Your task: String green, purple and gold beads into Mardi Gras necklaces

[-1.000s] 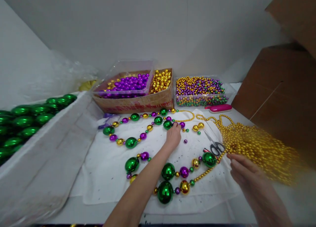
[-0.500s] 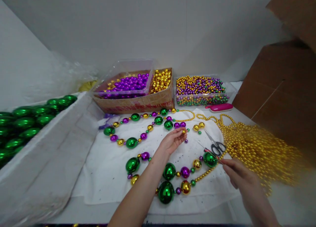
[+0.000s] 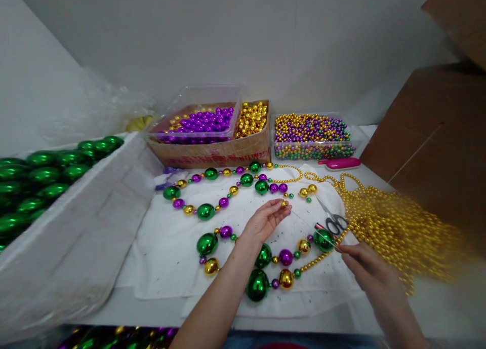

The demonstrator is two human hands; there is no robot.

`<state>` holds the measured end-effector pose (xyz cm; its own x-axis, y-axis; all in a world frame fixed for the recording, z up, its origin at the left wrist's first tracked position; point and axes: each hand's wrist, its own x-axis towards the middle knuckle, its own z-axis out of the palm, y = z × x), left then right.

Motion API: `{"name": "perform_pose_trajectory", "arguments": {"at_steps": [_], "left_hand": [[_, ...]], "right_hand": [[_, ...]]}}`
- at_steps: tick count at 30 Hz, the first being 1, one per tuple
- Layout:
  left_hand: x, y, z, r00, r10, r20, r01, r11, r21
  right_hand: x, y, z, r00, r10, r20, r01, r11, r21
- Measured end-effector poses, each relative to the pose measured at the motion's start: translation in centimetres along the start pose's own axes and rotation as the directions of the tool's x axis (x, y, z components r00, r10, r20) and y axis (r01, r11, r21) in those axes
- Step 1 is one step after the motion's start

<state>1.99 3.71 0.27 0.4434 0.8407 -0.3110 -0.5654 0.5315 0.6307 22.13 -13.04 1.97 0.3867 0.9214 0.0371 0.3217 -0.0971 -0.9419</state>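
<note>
My left hand (image 3: 266, 218) is raised over the white cloth (image 3: 167, 247), thumb and fingers pinched on a small gold bead (image 3: 283, 203). My right hand (image 3: 364, 264) hovers at the cloth's right edge, fingers pinched on a thin needle or thread (image 3: 309, 227) that points toward the bead. A half-strung necklace of large green, purple and gold beads (image 3: 258, 283) lies below my hands. A second strand (image 3: 207, 210) curves across the cloth's far side.
Scissors (image 3: 330, 218) lie beside a heap of gold bead strings (image 3: 395, 227). Behind stand a cardboard box of purple and gold beads (image 3: 212, 154), a clear tub of small mixed beads (image 3: 311, 149) and a pink tool (image 3: 339, 163). A white bin of green beads (image 3: 76, 227) fills the left; brown cartons (image 3: 436, 146) the right.
My left hand left the far strand, picked up a small gold bead and turned palm-up. My right hand moved left from the gold strings, now pinching the thin needle or thread.
</note>
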Motion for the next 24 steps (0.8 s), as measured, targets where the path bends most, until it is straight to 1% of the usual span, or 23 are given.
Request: {"name": "perform_pose_trajectory", "arguments": {"at_steps": [6,12,15,17,19,22,24], "left_hand": [[-0.6,0.1,0.0,1.0,0.001,-0.022,-0.001,1.0,-0.008],[-0.7,-0.1,0.0,1.0,0.018,0.006,-0.018,0.999,0.04],[-1.0,-0.5,0.5,0.999,0.034,0.031,-0.037,0.996,0.08],[-1.5,-0.9,1.1,0.998,0.021,0.063,-0.029,0.991,0.128],[-1.9,-1.1,1.8,0.992,-0.024,0.123,-0.001,0.98,0.198],[-2.2,-0.8,2.3,0.97,-0.091,0.227,0.02,0.954,0.298],[-2.0,-0.1,2.0,0.972,-0.079,0.22,-0.001,0.939,0.344]], "right_hand": [[-0.2,0.1,0.0,1.0,0.001,0.016,-0.001,1.0,-0.012],[-0.1,0.3,0.0,1.0,-0.004,0.02,0.004,1.0,0.002],[0.0,0.5,0.8,1.0,-0.016,0.02,0.015,1.0,0.025],[0.2,0.6,1.7,0.999,0.021,0.039,-0.024,0.997,0.075],[0.3,0.6,2.8,0.992,0.097,0.082,-0.11,0.98,0.168],[0.6,0.6,3.7,0.971,0.193,0.138,-0.231,0.907,0.354],[0.8,0.6,3.6,0.964,0.231,0.135,-0.267,0.853,0.449]]}}
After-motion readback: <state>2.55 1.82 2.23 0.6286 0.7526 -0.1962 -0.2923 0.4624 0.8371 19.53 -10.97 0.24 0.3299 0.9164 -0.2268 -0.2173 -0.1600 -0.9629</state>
